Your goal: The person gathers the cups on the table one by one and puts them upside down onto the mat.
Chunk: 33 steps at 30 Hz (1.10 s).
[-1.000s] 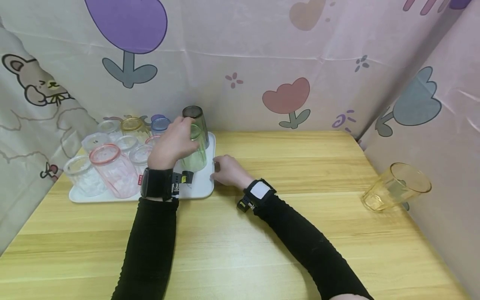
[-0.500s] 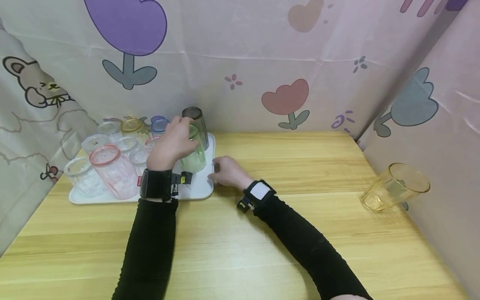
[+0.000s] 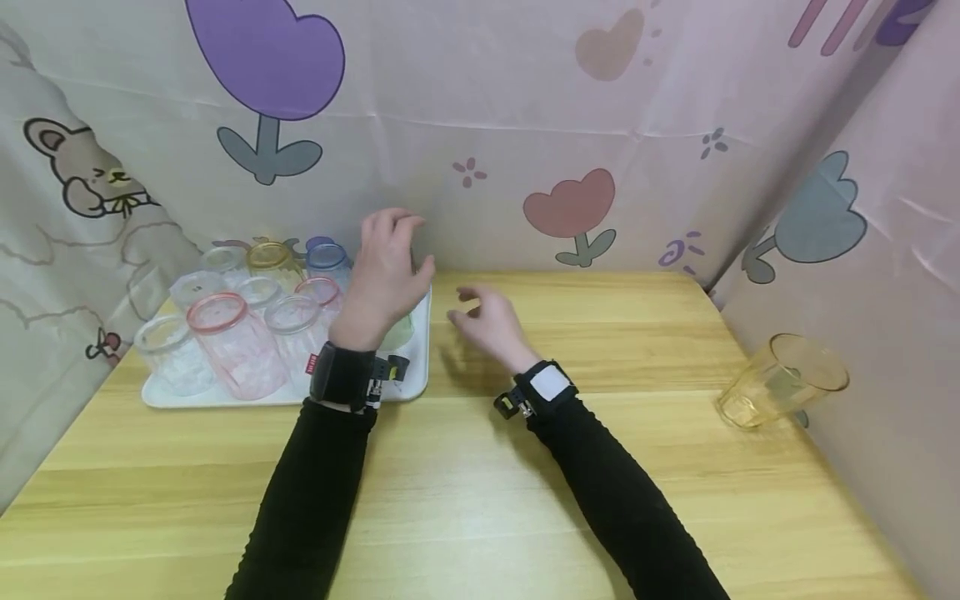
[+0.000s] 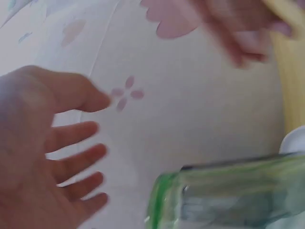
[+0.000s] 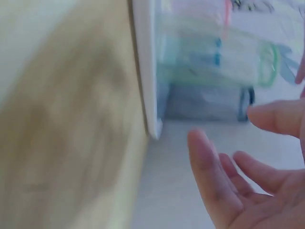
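Observation:
My left hand [image 3: 384, 279] is raised over the right end of a white tray [image 3: 411, 385], fingers spread and holding nothing. Below it stands a green glass [image 3: 400, 333], upside down and mostly hidden by the hand in the head view; the left wrist view shows its green base [image 4: 159, 202] apart from the fingers. A dark grey glass [image 5: 205, 102] appears beside the green one in the right wrist view. Just right of the tray my right hand [image 3: 495, 327] hovers above the table, thumb and fingers parted, touching nothing.
Several upturned glasses crowd the tray's left part, among them a pink glass [image 3: 240, 354], an amber glass [image 3: 273, 262] and a blue glass [image 3: 327, 260]. A yellow glass [image 3: 780, 383] stands upright at the table's right edge. A patterned curtain [image 3: 480, 100] closes off the back.
My left hand has let go of the green glass and moved up and right, its fingers opening. The right hand has left the tray's edge and shifted right and up.

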Each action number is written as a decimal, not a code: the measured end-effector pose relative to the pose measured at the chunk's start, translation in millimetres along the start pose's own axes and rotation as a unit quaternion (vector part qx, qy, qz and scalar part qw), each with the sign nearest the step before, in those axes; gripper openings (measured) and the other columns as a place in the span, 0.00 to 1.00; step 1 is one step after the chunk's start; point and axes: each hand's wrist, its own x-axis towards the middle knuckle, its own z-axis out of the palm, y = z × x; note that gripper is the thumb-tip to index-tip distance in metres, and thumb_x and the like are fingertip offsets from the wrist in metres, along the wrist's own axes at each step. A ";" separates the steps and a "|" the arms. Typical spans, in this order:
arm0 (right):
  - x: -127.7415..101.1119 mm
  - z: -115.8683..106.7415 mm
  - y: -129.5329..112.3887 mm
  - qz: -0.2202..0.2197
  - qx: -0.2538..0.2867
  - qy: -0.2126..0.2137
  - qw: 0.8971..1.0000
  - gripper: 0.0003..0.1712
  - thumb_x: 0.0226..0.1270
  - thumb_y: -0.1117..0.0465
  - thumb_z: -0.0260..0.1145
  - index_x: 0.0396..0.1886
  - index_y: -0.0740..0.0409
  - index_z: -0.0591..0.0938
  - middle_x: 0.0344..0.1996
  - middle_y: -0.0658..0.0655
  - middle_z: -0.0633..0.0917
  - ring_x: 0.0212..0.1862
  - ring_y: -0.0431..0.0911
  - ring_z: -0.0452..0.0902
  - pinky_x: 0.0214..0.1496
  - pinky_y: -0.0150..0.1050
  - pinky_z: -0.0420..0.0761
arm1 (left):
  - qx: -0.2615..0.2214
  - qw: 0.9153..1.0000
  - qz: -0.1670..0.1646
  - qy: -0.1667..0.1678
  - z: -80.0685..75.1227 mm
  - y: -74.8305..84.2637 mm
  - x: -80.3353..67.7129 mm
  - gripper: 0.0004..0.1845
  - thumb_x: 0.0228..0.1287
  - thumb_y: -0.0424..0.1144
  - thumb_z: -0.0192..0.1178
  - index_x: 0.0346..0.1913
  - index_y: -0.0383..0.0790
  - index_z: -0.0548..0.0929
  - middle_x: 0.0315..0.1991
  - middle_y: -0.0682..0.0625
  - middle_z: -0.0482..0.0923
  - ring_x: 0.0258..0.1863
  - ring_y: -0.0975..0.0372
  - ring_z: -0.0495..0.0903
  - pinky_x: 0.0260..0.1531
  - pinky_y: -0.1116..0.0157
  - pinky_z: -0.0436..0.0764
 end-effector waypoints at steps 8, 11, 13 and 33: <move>-8.9 -41.1 8.3 -0.009 0.005 0.203 0.979 0.26 0.69 0.65 0.67 0.66 0.64 0.78 0.60 0.61 0.78 0.53 0.55 0.83 0.47 0.46 0.86 | 0.029 0.999 0.035 -0.007 34.8 10.5 -2.0 0.23 0.65 0.29 0.62 0.63 0.31 0.78 0.65 0.35 0.73 0.63 0.42 0.73 0.55 0.51 0.82; -14.3 -56.5 13.2 -0.017 0.009 0.273 0.962 0.24 0.67 0.65 0.66 0.63 0.64 0.79 0.59 0.61 0.78 0.55 0.54 0.80 0.52 0.47 0.84 | 0.056 0.995 -0.004 -0.081 47.0 10.8 -4.8 0.25 0.65 0.29 0.59 0.66 0.32 0.76 0.66 0.37 0.72 0.60 0.44 0.76 0.43 0.53 0.86; -18.0 -66.3 16.8 -0.022 0.010 0.312 0.950 0.25 0.66 0.66 0.67 0.63 0.65 0.78 0.59 0.62 0.76 0.57 0.55 0.77 0.58 0.49 0.81 | 0.063 0.989 -0.028 -0.133 55.5 8.9 -8.4 0.26 0.65 0.28 0.58 0.67 0.33 0.75 0.67 0.37 0.71 0.59 0.44 0.76 0.41 0.53 0.86; -77.5 -141.8 41.0 0.018 0.005 0.565 0.825 0.38 0.58 0.70 0.67 0.69 0.54 0.67 0.71 0.53 0.58 0.75 0.38 0.47 0.75 0.28 0.51 | 0.134 0.955 -0.050 -0.258 83.9 -2.8 -41.9 0.13 0.64 0.22 0.59 0.51 0.28 0.81 0.52 0.32 0.76 0.47 0.41 0.79 0.45 0.48 0.85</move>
